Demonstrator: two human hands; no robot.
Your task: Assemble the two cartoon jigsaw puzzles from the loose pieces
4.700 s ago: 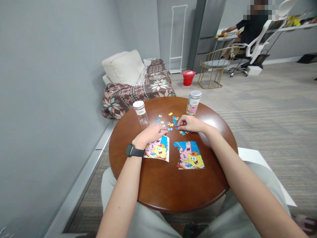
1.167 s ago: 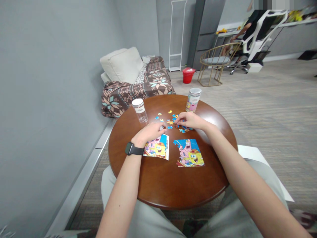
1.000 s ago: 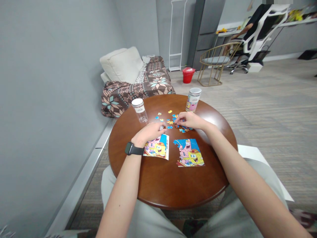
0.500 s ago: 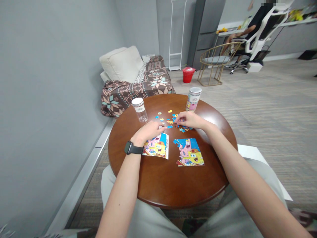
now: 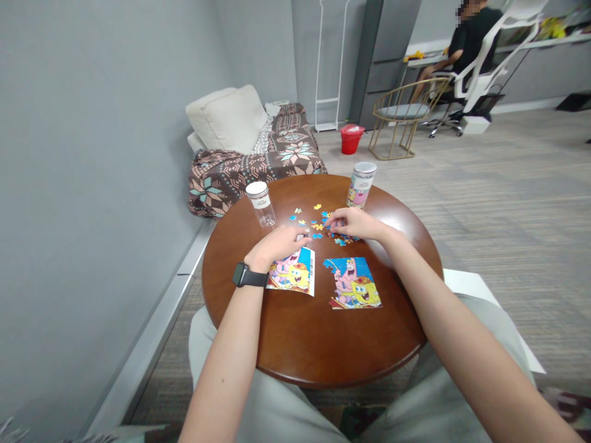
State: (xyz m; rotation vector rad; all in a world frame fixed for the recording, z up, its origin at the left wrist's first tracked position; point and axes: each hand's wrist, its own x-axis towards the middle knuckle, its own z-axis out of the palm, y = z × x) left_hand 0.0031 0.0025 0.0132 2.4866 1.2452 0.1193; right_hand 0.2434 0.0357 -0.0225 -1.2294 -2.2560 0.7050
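My left hand (image 5: 282,242) rests at the top of a printed picture card (image 5: 295,278), its thumb and fingers slightly apart beside loose puzzle pieces (image 5: 317,227). I see nothing in it. Over the pile of blue and yellow pieces, my right hand (image 5: 353,223) has its fingers bent together and pinched at a puzzle piece, mostly hidden by the fingertips. Nearer to me on the right lies a partly joined jigsaw puzzle (image 5: 354,284) with a pink and a yellow cartoon figure. Its left edge is uneven. The card bears the same figures.
A clear jar with a white lid (image 5: 261,206) stands on the round wooden table (image 5: 295,344) at the left. A printed can (image 5: 361,184) stands behind my right hand. Beyond are a covered sofa (image 5: 286,147), a red bin (image 5: 351,140), a gold chair (image 5: 401,112) and a seated person (image 5: 473,43).
Both my hands and the puzzle stay practically where they were. In the background, the seated person has shifted to the left and sits more upright.
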